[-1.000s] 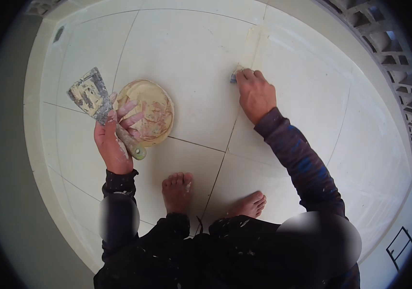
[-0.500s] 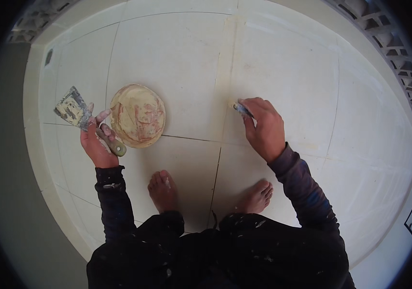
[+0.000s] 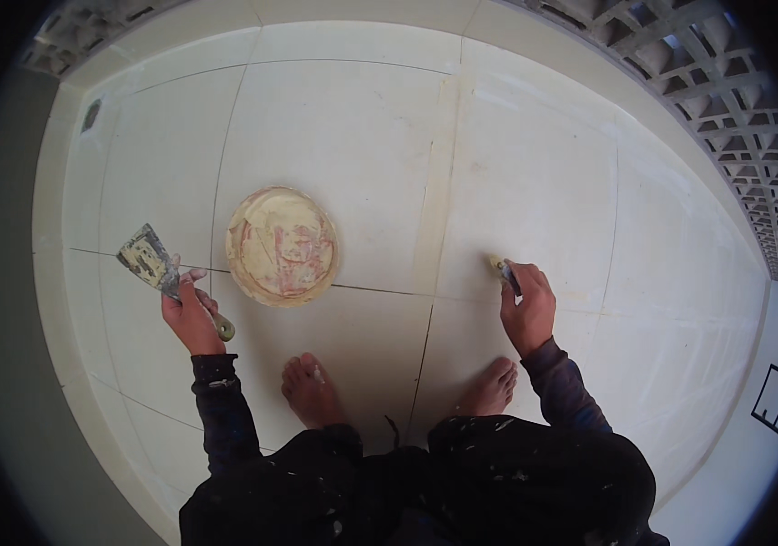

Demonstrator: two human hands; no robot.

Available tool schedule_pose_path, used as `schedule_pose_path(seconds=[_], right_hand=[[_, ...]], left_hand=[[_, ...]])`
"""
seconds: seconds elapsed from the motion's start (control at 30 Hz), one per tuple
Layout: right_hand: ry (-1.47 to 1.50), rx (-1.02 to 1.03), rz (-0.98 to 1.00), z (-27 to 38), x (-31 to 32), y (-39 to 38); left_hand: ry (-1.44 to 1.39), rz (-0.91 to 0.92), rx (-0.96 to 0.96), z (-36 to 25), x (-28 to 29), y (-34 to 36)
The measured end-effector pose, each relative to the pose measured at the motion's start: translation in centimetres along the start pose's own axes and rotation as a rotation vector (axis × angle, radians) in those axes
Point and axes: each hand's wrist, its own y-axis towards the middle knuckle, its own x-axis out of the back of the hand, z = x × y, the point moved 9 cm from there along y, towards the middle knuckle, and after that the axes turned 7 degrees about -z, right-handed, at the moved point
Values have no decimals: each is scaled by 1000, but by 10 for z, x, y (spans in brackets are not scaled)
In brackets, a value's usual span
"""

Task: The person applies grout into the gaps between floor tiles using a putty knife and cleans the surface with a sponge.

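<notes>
My left hand [image 3: 191, 320] is closed round the handle of a putty knife [image 3: 149, 260], whose broad blade is smeared with cream paste and points up and left. To the right of it, a round shallow tub [image 3: 282, 244] of cream and reddish paste rests on the floor. My right hand [image 3: 531, 314] pinches a small dark scraper [image 3: 506, 276] with a dab of yellowish paste at its tip. It is held over the tiles, right of a paste-filled joint [image 3: 444, 182]; its exact height above the floor cannot be judged.
Large pale floor tiles [image 3: 362, 136] with thin dark joints surround me. My bare feet [image 3: 314, 391] stand below the tub. A low ledge borders the floor, with pierced blockwork [image 3: 726, 118] at the far right. A small drain [image 3: 90, 115] is at the far left.
My right hand has drawn back toward me and to the right, away from the paste-filled joint, still with the scraper. My left hand has lowered slightly with the putty knife. The whole view has shifted.
</notes>
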Motion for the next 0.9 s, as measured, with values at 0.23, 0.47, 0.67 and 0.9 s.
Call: schedule_pose_path(seconds=[0.23, 0.47, 0.67, 0.9], right_hand=[[1, 73, 133, 96, 6, -54], [289, 4, 69, 132, 36, 22], [16, 230, -234, 102, 66, 208], [-240, 507, -487, 114, 21, 355]], left_hand=[[74, 37, -29, -27, -2, -18], [18, 196, -43, -38, 15, -6], [21, 203, -33, -30, 1, -6], [-121, 66, 27, 55, 7, 38]])
